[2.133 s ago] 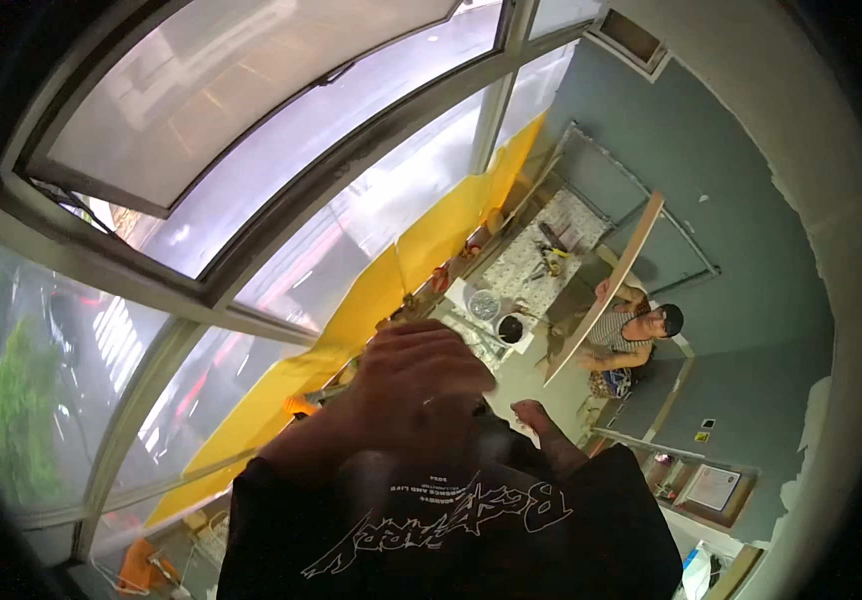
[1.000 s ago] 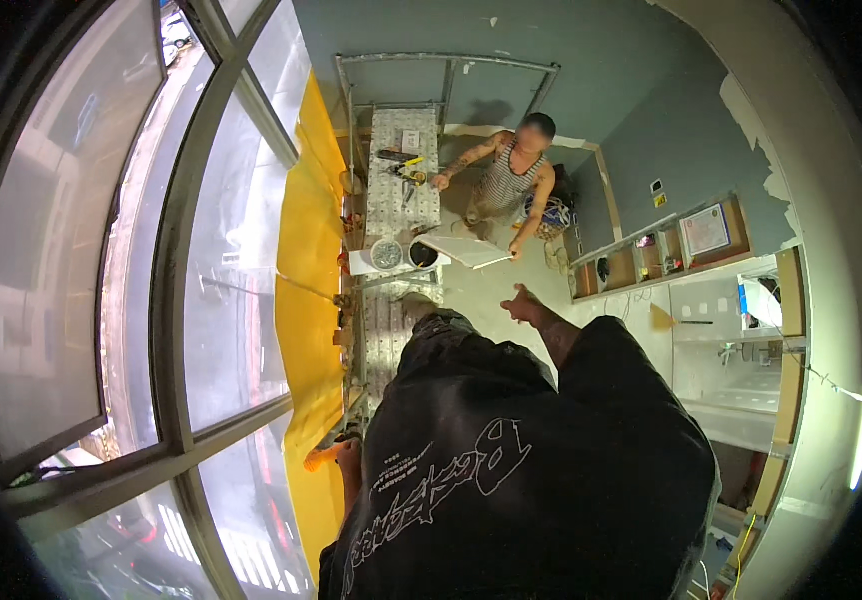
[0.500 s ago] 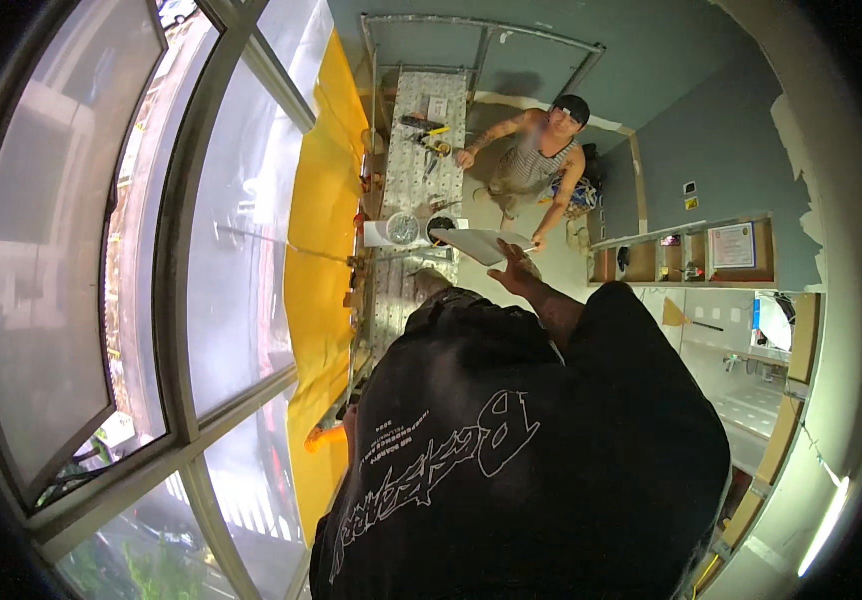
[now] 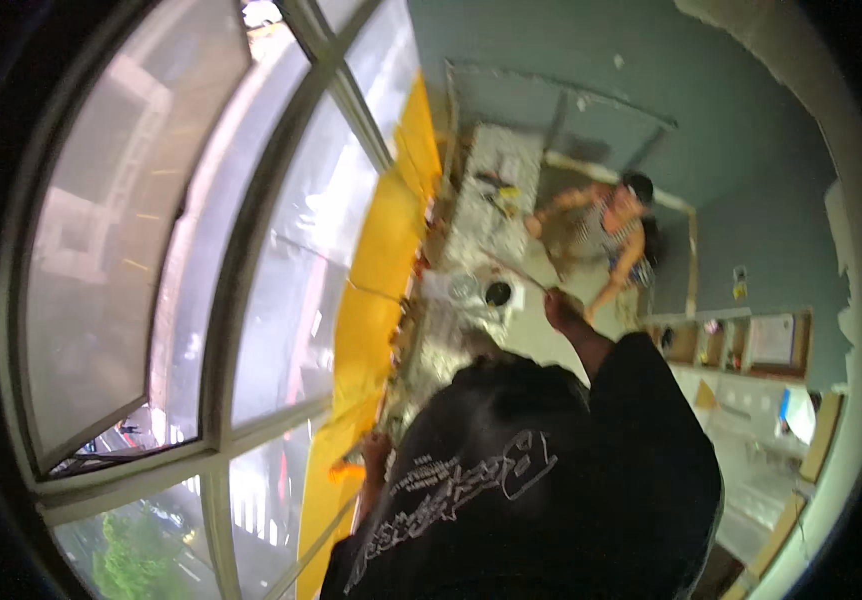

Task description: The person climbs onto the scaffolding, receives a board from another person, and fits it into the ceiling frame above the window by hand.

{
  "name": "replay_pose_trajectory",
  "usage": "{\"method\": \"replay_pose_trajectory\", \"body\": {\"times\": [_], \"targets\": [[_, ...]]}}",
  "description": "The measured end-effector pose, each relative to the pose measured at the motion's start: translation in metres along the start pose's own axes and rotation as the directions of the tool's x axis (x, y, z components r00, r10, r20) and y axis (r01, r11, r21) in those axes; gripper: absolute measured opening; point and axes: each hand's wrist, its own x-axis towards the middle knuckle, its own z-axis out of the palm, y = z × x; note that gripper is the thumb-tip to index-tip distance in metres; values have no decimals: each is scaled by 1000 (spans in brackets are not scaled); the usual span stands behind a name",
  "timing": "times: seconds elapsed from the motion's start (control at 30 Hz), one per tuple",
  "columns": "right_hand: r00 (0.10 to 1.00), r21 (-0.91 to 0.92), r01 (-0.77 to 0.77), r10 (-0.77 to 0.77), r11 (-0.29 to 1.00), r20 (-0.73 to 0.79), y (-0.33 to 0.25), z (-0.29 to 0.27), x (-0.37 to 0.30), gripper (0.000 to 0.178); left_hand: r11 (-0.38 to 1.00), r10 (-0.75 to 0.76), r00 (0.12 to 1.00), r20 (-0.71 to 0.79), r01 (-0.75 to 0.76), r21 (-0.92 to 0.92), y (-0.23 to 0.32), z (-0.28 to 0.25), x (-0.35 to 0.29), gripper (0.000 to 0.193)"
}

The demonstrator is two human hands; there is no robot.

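My right hand (image 4: 564, 308) is raised in front of me, its fingers closed at the near end of a thin flat board (image 4: 518, 271). That board shows nearly edge-on, slanting up to the left over the buckets. Low on the left, beside the yellow sheet, my left hand (image 4: 376, 447) is closed around an orange object (image 4: 348, 471); blur hides its kind. A white bucket (image 4: 464, 291) and a black bucket (image 4: 498, 293) stand side by side below the board. My black sleeve and shirt (image 4: 551, 470) fill the lower middle.
A co-worker (image 4: 606, 225) in a cap and striped tank top is beyond my right hand, beside a perforated metal platform (image 4: 501, 160) with tools (image 4: 500, 192). Yellow sheeting (image 4: 376, 290) and framed windows (image 4: 231, 290) line the left. Wall shelves (image 4: 731, 340) are at right.
The view has swung, so the room sits lower and further right. The board has turned from its broad face to nearly edge-on. My right fingers, spread before, are closed; more of my left hand shows.
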Motion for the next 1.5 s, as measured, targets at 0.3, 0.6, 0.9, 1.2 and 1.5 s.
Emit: {"method": "replay_pose_trajectory", "body": {"times": [0.3,0.6,0.9,1.2,1.5], "targets": [[993,176,13,-34,984,114,-17,31,57,30,559,-419,746,518,662,-500,17,-34,114,16],[904,-81,-138,159,987,397,-23,-5,53,49,220,-487,670,560,714,-665,23,-42,64,23],[932,34,-303,289,952,219,-88,-11,50,110,338,-335,566,753,818,-465,22,-103,78,34],[962,94,-168,142,981,231,-67,28,115,39,171,-478,593,648,787,-593,-22,-115,119,34],[998,-23,55,-55,998,28,-66,-95,87,28,40,-385,698,604,666,-745,31,-118,156,26]]}}
